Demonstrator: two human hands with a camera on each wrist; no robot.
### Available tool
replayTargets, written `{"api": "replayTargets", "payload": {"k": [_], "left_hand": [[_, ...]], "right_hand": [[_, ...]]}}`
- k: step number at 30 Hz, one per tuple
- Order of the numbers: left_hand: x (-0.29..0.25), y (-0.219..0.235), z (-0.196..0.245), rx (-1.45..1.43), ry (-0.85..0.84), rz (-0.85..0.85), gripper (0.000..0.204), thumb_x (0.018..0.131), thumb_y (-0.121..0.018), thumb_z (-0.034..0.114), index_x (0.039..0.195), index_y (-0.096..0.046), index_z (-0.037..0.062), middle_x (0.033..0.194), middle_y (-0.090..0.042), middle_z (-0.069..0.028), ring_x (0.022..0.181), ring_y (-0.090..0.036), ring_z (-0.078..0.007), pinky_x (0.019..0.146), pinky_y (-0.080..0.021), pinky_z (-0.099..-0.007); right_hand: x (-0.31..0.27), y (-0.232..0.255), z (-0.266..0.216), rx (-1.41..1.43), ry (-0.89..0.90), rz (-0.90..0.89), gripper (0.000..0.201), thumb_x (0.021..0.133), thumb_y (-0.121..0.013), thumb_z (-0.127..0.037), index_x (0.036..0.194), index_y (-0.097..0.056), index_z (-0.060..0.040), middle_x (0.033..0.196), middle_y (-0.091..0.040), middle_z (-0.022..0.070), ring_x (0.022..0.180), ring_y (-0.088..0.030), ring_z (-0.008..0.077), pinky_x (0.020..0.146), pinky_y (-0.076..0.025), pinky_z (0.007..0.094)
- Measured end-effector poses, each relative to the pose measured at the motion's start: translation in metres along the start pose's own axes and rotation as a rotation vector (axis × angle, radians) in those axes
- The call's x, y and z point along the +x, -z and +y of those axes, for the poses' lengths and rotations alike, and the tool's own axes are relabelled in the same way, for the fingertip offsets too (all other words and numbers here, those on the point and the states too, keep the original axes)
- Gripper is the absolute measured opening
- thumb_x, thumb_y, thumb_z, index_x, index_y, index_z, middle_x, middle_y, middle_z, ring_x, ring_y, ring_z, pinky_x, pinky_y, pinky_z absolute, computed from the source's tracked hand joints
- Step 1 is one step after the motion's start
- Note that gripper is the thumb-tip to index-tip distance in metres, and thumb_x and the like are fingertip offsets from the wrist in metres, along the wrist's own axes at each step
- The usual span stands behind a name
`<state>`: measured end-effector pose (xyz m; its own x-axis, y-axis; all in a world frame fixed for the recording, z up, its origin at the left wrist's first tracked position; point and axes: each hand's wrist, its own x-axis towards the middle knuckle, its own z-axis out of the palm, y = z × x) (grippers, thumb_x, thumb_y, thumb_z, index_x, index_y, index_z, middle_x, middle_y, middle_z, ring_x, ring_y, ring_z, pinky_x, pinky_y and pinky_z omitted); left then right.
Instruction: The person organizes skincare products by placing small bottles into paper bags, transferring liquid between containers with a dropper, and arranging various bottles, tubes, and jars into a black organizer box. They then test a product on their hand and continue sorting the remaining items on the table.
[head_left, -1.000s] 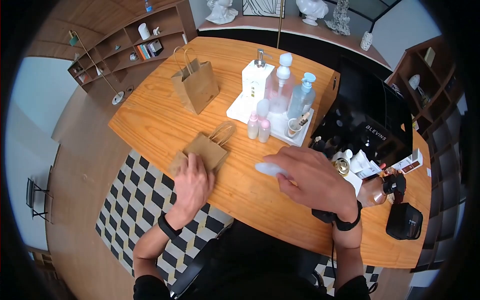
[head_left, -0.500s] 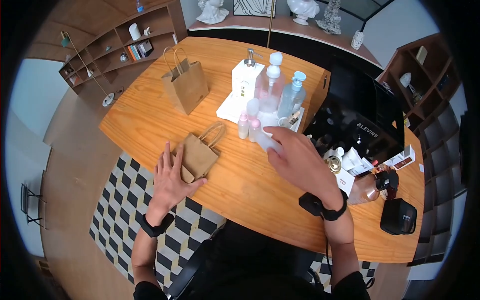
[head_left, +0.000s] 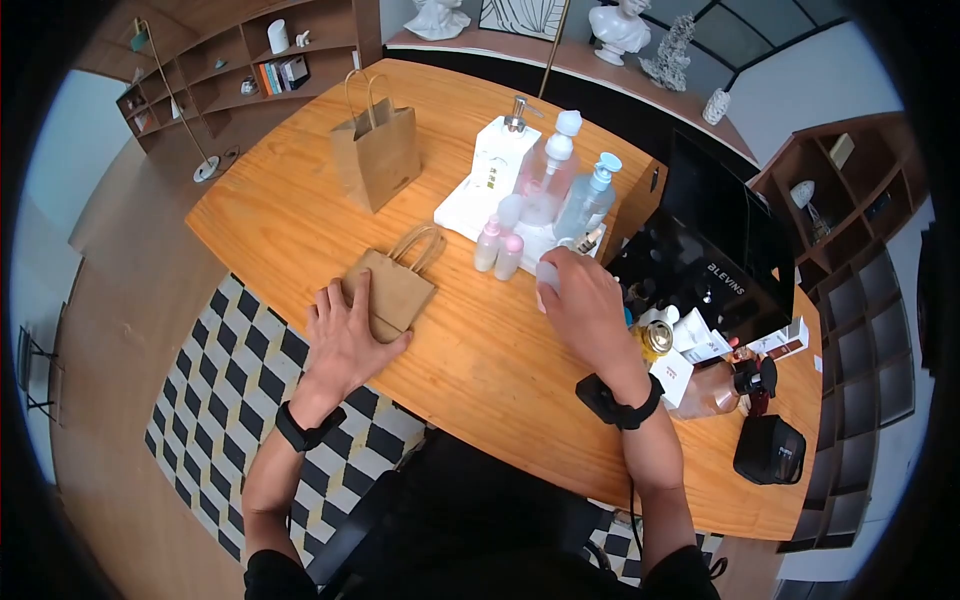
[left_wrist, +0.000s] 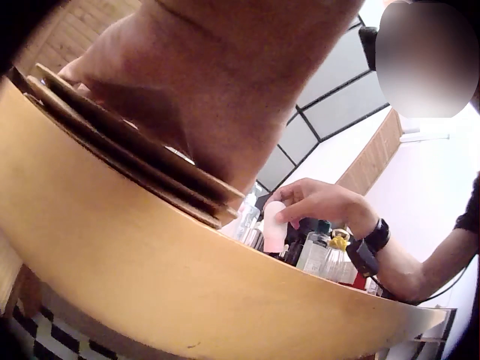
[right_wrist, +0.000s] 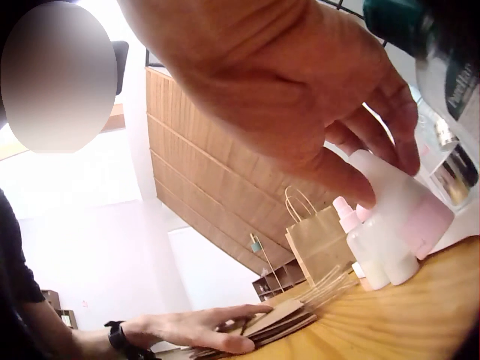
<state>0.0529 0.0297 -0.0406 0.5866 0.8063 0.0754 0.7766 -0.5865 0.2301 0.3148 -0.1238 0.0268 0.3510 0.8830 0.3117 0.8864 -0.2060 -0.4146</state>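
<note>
My left hand (head_left: 345, 340) rests with spread fingers on a flattened brown paper bag (head_left: 400, 290). The bag lies near the table's front edge, its twisted handles pointing away from me. My right hand (head_left: 582, 305) pinches a small whitish bottle with a pink lower part (right_wrist: 409, 206) between thumb and fingers. That bottle is roughly upright, its base close to the table, as the left wrist view (left_wrist: 275, 229) also has it. Just left of it stand two small pink-capped bottles (head_left: 508, 258), in front of a white tray (head_left: 455, 215).
On the tray are a white pump dispenser (head_left: 503, 155), a pink pump bottle (head_left: 548, 185) and a blue pump bottle (head_left: 588, 200). An upright paper bag (head_left: 375, 155) stands at the back left. At right are a black box (head_left: 700, 240), several toiletries and a black pouch (head_left: 770, 450).
My right hand has carried the small bottle away from me, toward the pink-capped bottles, and turned it from lying sideways to upright. My left hand's fingers have spread out on the flattened bag.
</note>
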Motion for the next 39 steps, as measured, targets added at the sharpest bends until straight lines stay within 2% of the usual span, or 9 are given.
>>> {"api": "replayTargets", "payload": {"k": [4, 8, 13, 20, 24, 30, 36, 38, 39], "left_hand": [[-0.002, 0.001, 0.006, -0.038, 0.002, -0.039, 0.109, 0.078, -0.083, 0.058, 0.161, -0.04, 0.0019, 0.149, -0.043, -0.0309, 0.139, -0.041, -0.0447, 0.119, -0.033, -0.0538], [-0.007, -0.003, 0.001, -0.018, -0.055, 0.057, 0.109, 0.078, -0.085, 0.056, 0.162, -0.04, 0.004, 0.151, -0.043, -0.0301, 0.141, -0.041, -0.0456, 0.119, -0.035, -0.0553], [-0.014, 0.003, 0.004, 0.01, -0.054, 0.076, 0.11, 0.078, -0.085, 0.056, 0.164, -0.038, 0.0061, 0.161, -0.036, -0.0287, 0.145, -0.038, -0.0459, 0.12, -0.034, -0.0569], [-0.008, -0.002, -0.002, 0.019, -0.024, -0.035, 0.11, 0.079, -0.08, 0.062, 0.165, -0.038, 0.0078, 0.166, -0.032, -0.0251, 0.147, -0.036, -0.0429, 0.12, -0.032, -0.054], [-0.003, 0.012, -0.004, 0.03, -0.036, -0.098, 0.108, 0.079, -0.079, 0.062, 0.165, -0.039, 0.0077, 0.167, -0.031, -0.025, 0.147, -0.037, -0.0425, 0.119, -0.033, -0.0533], [-0.006, 0.024, -0.001, 0.038, 0.008, -0.137, 0.114, 0.079, -0.082, 0.063, 0.168, -0.033, 0.0119, 0.173, -0.024, -0.0244, 0.155, -0.031, -0.0444, 0.124, -0.029, -0.0604], [-0.009, 0.031, 0.006, 0.056, -0.009, -0.072, 0.118, 0.078, -0.084, 0.065, 0.167, -0.032, 0.0071, 0.174, -0.017, -0.029, 0.158, -0.023, -0.051, 0.125, -0.024, -0.0656], [-0.005, 0.033, 0.0, 0.078, -0.142, 0.192, 0.112, 0.082, -0.084, 0.06, 0.166, -0.034, 0.0048, 0.174, -0.017, -0.0293, 0.16, -0.018, -0.0511, 0.126, -0.022, -0.065], [0.0, 0.038, -0.003, 0.095, -0.152, 0.195, 0.112, 0.082, -0.084, 0.06, 0.166, -0.034, 0.0048, 0.174, -0.017, -0.0293, 0.16, -0.018, -0.0511, 0.126, -0.022, -0.065]], "right_hand": [[0.001, -0.022, 0.008, -0.2, 0.032, 0.029, 0.012, 0.088, -0.068, 0.003, 0.097, -0.061, 0.0033, 0.096, -0.072, 0.0249, 0.097, -0.068, 0.0435, 0.081, -0.058, 0.0514], [0.002, -0.033, 0.007, -0.191, 0.003, 0.033, 0.015, 0.086, -0.067, 0.008, 0.099, -0.061, 0.0047, 0.095, -0.07, 0.0256, 0.096, -0.068, 0.0432, 0.08, -0.058, 0.0511], [0.004, -0.044, 0.01, -0.218, 0.039, 0.17, 0.016, 0.086, -0.068, 0.007, 0.101, -0.061, 0.0061, 0.096, -0.067, 0.0238, 0.095, -0.069, 0.0413, 0.078, -0.058, 0.0488], [-0.002, 0.017, -0.014, -0.187, 0.022, 0.297, 0.031, 0.091, -0.078, -0.009, 0.118, -0.07, 0.0041, 0.098, -0.07, 0.0195, 0.091, -0.072, 0.0376, 0.071, -0.058, 0.0459], [-0.012, 0.041, -0.028, -0.15, 0.033, 0.321, 0.027, 0.092, -0.079, -0.012, 0.113, -0.072, 0.0029, 0.094, -0.071, 0.0174, 0.084, -0.073, 0.0363, 0.068, -0.056, 0.0443], [-0.024, 0.058, -0.034, -0.085, 0.026, 0.289, 0.027, 0.093, -0.08, -0.019, 0.11, -0.074, 0.0011, 0.093, -0.073, 0.0155, 0.077, -0.073, 0.0359, 0.063, -0.054, 0.0444], [-0.031, 0.077, -0.039, -0.047, 0.01, 0.33, 0.026, 0.093, -0.08, -0.02, 0.106, -0.074, 0.0011, 0.093, -0.073, 0.0162, 0.077, -0.073, 0.0361, 0.063, -0.054, 0.0449], [-0.034, 0.083, -0.039, -0.008, -0.005, 0.351, 0.026, 0.093, -0.08, -0.022, 0.106, -0.074, 0.0009, 0.093, -0.074, 0.0168, 0.076, -0.073, 0.0359, 0.063, -0.053, 0.0446], [-0.035, 0.084, -0.039, 0.004, -0.012, 0.365, 0.026, 0.093, -0.08, -0.022, 0.106, -0.074, 0.0009, 0.093, -0.074, 0.0168, 0.076, -0.073, 0.0359, 0.063, -0.053, 0.0446]]}}
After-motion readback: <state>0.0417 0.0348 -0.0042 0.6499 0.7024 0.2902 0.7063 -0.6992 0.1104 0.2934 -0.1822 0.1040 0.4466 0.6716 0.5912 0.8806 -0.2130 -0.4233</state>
